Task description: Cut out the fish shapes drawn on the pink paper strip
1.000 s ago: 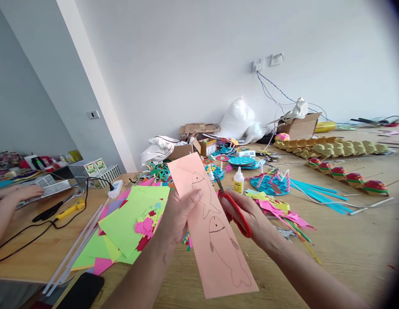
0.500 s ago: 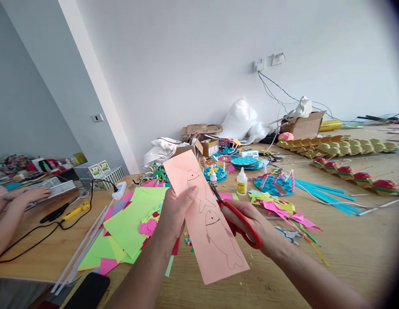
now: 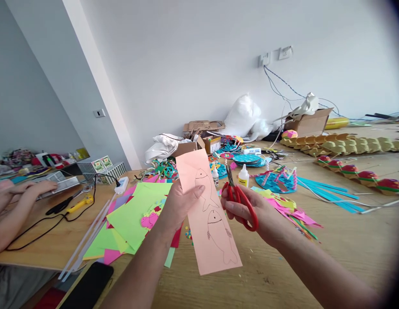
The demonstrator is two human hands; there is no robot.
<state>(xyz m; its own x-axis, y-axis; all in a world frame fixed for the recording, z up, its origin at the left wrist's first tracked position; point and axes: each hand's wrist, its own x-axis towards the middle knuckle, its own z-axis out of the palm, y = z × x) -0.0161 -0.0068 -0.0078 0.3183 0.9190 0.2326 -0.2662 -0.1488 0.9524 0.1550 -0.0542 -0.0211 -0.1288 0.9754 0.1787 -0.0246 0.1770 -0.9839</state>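
Note:
A strip of pink paper [image 3: 215, 253] with two fish drawn on it in dark outline, one above the other, hangs over the table. My left hand [image 3: 183, 201] pinches its left edge, thumb across the front beside the upper fish. To the right, my right hand [image 3: 247, 206] grips red-handled scissors [image 3: 233, 191]. Their blades point upward, apart from the paper's right edge. Beyond the scissors stands a glue bottle [image 3: 243, 175] with a yellow label. A smaller white bottle [image 3: 215, 177] shows just past the paper.
Green paper sheets [image 3: 135, 214] and pink cutouts [image 3: 149, 219] lie left, near a black phone [image 3: 88, 285]. Egg cartons [image 3: 347, 143], blue strips [image 3: 331, 193] and paper scraps [image 3: 292, 206] cover the right side. Another person's hands [image 3: 41, 187] rest by a grey box at far left.
The scissors have come away from the paper's right edge, and their blades have swung upward. The paper is now held more upright. The view has shifted slightly.

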